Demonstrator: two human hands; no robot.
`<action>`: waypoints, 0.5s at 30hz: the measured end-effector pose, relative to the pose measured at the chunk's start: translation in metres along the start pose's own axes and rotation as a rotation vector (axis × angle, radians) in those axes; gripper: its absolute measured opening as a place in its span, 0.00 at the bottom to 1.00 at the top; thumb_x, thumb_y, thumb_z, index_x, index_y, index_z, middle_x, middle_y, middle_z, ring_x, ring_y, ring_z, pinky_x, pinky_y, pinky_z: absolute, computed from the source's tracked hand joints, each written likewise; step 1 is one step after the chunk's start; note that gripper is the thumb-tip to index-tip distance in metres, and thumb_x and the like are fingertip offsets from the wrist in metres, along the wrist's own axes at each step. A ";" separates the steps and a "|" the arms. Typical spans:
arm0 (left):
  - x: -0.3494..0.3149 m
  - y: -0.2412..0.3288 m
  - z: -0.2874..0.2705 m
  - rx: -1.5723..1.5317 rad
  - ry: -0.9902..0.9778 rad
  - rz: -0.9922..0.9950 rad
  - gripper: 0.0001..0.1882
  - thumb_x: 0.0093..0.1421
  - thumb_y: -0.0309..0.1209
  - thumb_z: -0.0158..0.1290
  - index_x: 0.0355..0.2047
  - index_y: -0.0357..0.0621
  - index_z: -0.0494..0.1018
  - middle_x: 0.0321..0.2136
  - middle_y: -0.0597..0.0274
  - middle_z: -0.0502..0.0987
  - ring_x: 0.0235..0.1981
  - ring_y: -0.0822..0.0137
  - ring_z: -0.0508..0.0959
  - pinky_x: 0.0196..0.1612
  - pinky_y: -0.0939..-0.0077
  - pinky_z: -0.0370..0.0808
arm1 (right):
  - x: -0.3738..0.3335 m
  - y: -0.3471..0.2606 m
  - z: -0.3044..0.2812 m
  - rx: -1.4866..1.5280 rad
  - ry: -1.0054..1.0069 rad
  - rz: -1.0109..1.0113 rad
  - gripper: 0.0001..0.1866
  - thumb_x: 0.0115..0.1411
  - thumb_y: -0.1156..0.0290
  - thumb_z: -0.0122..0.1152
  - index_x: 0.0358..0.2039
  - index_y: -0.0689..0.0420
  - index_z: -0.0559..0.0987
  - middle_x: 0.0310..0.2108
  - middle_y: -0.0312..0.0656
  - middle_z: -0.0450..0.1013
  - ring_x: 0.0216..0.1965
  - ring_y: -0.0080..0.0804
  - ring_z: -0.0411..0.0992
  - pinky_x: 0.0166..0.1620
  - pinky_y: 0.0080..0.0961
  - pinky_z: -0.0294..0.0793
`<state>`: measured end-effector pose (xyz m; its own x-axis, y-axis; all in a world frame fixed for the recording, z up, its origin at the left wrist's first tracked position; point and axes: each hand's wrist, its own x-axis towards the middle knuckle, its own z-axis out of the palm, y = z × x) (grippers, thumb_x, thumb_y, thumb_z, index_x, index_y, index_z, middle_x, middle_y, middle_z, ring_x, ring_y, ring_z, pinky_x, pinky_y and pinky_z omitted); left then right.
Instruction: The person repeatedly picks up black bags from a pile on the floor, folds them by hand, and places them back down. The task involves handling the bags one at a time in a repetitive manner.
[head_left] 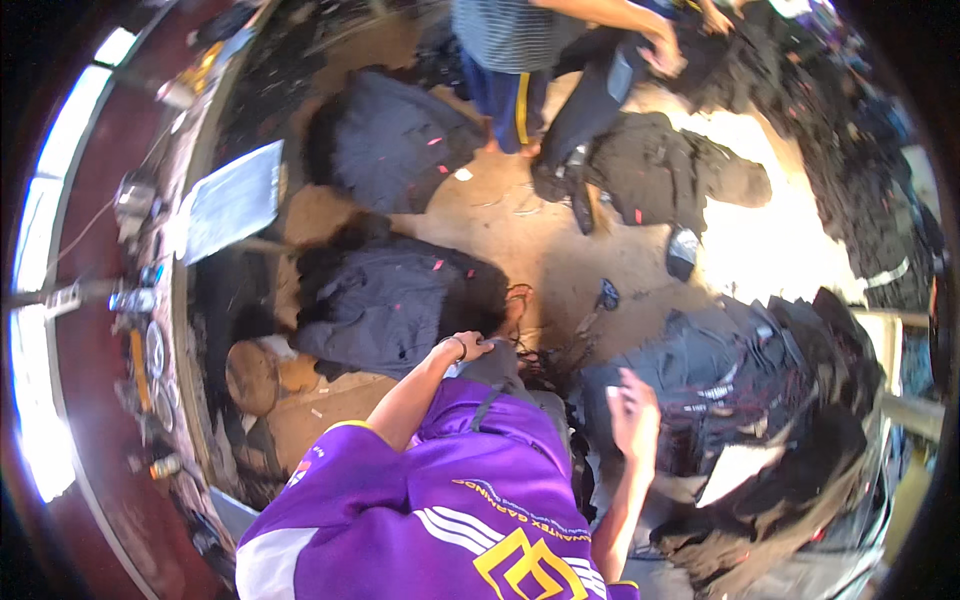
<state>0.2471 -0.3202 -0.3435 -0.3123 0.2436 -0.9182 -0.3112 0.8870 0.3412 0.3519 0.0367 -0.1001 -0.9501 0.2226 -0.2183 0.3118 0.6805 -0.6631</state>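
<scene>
My left hand (470, 347) rests with curled fingers on the edge of a dark grey pile of garments (385, 300) lying on the floor just ahead of me; whether it grips the cloth I cannot tell. A bracelet sits on that wrist. My right hand (633, 412) is blurred, fingers spread, hovering over a big heap of dark garments with white labels (740, 380) at my right. It holds nothing. My purple shirt (440, 510) fills the bottom of the view.
Another person in a striped top and blue trousers (510, 60) stands at the far side handling a dark garment (590, 110). More dark piles (390, 140) (670, 170) lie on the brown floor (520, 230). A bench with tools (140, 300) runs along the left.
</scene>
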 end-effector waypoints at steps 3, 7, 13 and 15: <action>0.020 0.036 0.004 0.082 0.253 0.339 0.32 0.67 0.56 0.52 0.60 0.46 0.72 0.55 0.50 0.79 0.56 0.50 0.79 0.59 0.59 0.75 | -0.060 0.003 -0.100 -0.246 0.578 0.006 0.19 0.62 0.71 0.67 0.55 0.56 0.79 0.54 0.54 0.74 0.55 0.48 0.72 0.56 0.41 0.74; 0.033 0.057 -0.027 0.227 0.148 0.357 0.27 0.68 0.49 0.55 0.56 0.41 0.75 0.53 0.46 0.80 0.57 0.55 0.79 0.60 0.63 0.74 | -0.134 0.038 -0.165 -1.022 1.260 0.541 0.33 0.57 0.63 0.73 0.63 0.53 0.73 0.63 0.57 0.63 0.61 0.58 0.65 0.59 0.52 0.69; 0.039 0.077 -0.054 0.342 0.160 0.340 0.24 0.65 0.47 0.58 0.53 0.43 0.78 0.47 0.48 0.83 0.51 0.56 0.82 0.56 0.63 0.77 | -0.175 0.100 -0.159 -0.607 1.355 0.583 0.15 0.67 0.67 0.62 0.48 0.65 0.80 0.42 0.54 0.79 0.47 0.50 0.76 0.54 0.41 0.74; 0.029 0.096 -0.050 0.409 0.131 0.392 0.24 0.65 0.46 0.58 0.53 0.43 0.78 0.47 0.47 0.83 0.52 0.54 0.82 0.56 0.62 0.77 | -0.180 0.086 -0.165 -0.106 1.434 0.645 0.12 0.68 0.68 0.61 0.44 0.65 0.82 0.37 0.53 0.80 0.42 0.48 0.77 0.52 0.37 0.75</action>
<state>0.1633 -0.2477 -0.3277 -0.4506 0.5568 -0.6978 0.2141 0.8263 0.5210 0.5496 0.1708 0.0002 0.1077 0.8911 0.4409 0.7054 0.2440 -0.6655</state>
